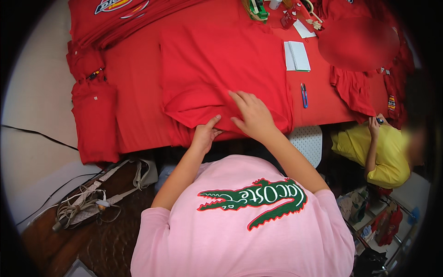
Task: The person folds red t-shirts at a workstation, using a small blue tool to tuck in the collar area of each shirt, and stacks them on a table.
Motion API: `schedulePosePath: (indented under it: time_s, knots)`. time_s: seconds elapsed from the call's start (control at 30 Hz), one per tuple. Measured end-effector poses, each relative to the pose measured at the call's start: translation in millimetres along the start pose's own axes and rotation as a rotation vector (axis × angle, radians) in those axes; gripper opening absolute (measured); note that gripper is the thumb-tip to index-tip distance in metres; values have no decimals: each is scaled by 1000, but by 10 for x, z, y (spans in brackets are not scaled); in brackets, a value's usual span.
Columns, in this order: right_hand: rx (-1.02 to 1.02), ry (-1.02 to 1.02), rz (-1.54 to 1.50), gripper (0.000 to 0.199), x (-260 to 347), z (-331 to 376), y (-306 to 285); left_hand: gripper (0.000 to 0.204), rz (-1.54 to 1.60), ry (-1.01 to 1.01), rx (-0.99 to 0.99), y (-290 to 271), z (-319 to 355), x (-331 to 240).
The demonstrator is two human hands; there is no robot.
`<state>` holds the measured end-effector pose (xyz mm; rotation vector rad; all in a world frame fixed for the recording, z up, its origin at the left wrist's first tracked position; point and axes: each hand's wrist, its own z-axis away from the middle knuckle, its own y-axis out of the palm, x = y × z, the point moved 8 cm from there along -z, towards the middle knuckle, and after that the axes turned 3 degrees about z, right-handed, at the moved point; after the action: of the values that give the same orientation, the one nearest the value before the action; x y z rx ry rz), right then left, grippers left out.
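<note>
1. The fingers (239, 98) of the right hand (254, 116) are extended and a little spread, with the thumb standing apart from them, palm down over the near part of a red garment (221, 60).
2. The left hand (202, 137) is at the garment's near folds, thumb over the fabric and the other fingers curled; whether they pinch the cloth I cannot tell.
3. The garment lies broad across the middle of the table (319, 108), its body mostly flat and its loose folds at the near edge.
4. Right of it lies an open spiral notebook (300, 57); blue thread snips (304, 96) lie between that and the near edge.
5. A stack of red shirts (134, 23) lies at the far-left corner, and a folded red shirt (94, 122) at the near-left corner.
6. Toward the far edge stands a green tape dispenser (258, 13).
7. Near the right edge, a person in a yellow shirt (385, 159) has hands at another red garment (351, 90).
</note>
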<state>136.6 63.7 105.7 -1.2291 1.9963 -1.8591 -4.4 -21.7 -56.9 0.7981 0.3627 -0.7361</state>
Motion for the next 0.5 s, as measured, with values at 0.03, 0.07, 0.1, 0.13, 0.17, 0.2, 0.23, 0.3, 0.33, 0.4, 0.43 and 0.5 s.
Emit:
schedulePosePath:
  time_s: [0.03,0.07,0.1,0.13,0.17,0.2,0.23,0.3,0.33,0.4,0.43,0.5]
  knots:
    - [-22,-24,80,41,20,-168,141,30,-20,29,-19,4,-40,11]
    - [-48,-46,163,42,-22,-288,242,31,-18,67,-29,44,-59,-1]
    - [-48,-66,182,41,-127,-359,368,32,-3,79,-54,101,-51,-35]
    - [-48,-93,198,39,-207,-441,521,32,51,108,-34,77,-62,-48]
    - [-49,-122,215,38,-267,-548,623,33,107,137,-11,33,-92,-65]
    - [-8,-23,97,35,-433,-643,652,31,131,178,6,84,-44,-184]
    - [31,75,-24,32,-612,-715,662,28,154,219,24,113,15,-326]
    - [-61,217,-303,25,-826,-794,529,26,173,315,5,-34,169,-583]
    - [-204,269,-453,22,-945,-797,359,27,156,381,16,-101,235,-732]
    - [-334,418,-661,20,-1213,-777,145,31,141,372,-36,-569,300,-844]
    - [-333,533,-706,21,-1436,-735,74,30,169,423,-34,-678,367,-925]
    - [-428,534,-983,22,-1614,-765,-38,34,147,513,-145,-1261,471,-991]
